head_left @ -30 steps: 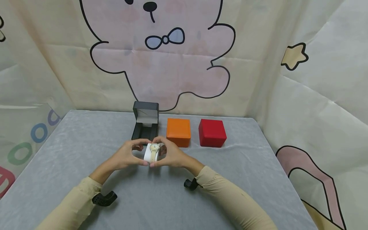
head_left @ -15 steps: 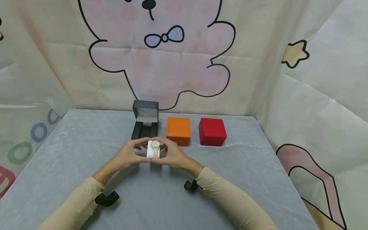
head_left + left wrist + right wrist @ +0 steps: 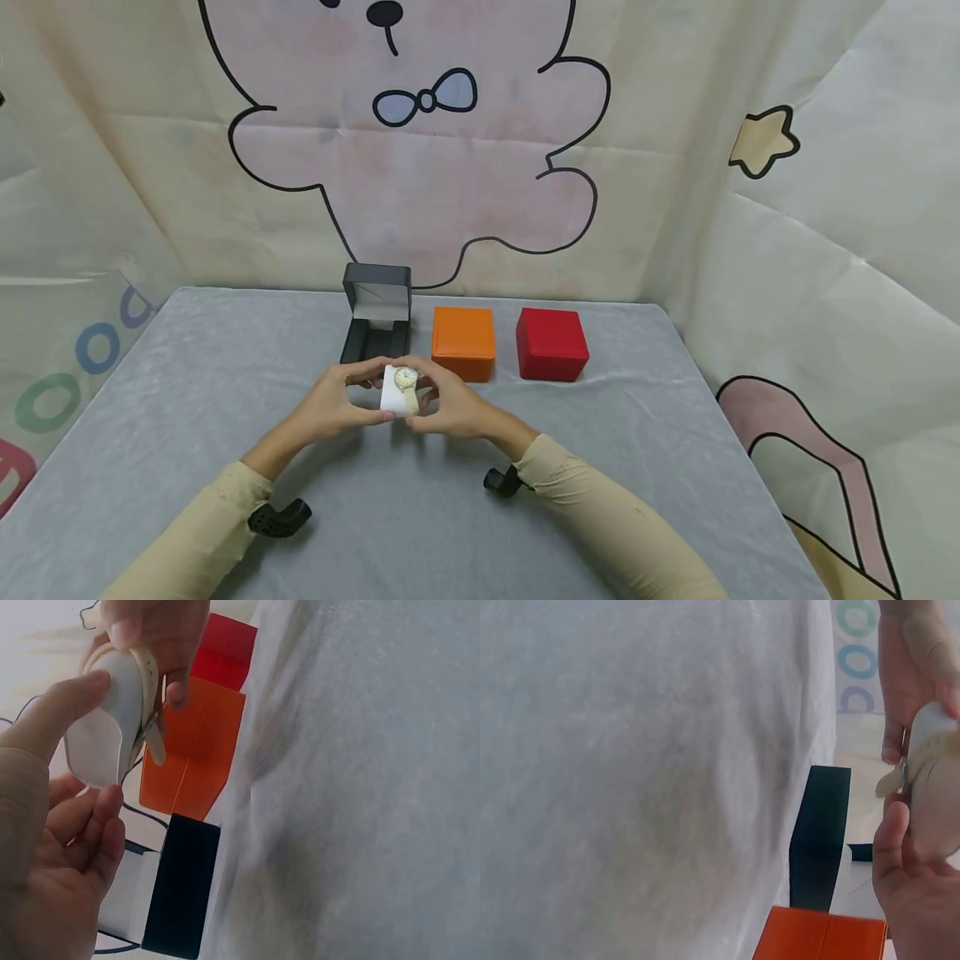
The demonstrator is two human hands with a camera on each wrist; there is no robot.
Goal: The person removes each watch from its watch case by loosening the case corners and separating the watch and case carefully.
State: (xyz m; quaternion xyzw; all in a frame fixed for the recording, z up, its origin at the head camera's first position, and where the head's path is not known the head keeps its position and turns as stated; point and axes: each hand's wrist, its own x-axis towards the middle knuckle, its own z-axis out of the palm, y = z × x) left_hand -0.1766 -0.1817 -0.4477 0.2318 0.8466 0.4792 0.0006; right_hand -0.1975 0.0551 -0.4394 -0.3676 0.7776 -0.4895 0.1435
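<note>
A watch [image 3: 406,380] with a cream strap is worn around a white cushion [image 3: 390,393], and both are held above the grey cloth [image 3: 615,433], in front of the orange box [image 3: 462,344] and slightly to the left of it, with the dial turned upward. The left side of the cushion is gripped between the bent thumb and fingers of the left hand [image 3: 339,403]; the right side is pinched in a similar way by the right hand [image 3: 453,403]. In the left wrist view, the buckle [image 3: 148,725] and a loose strap end [image 3: 156,746] can be seen. To the left of the orange box, a black box [image 3: 380,275] is placed with its lid raised; to the right, a red box [image 3: 552,344] is placed closed.
</note>
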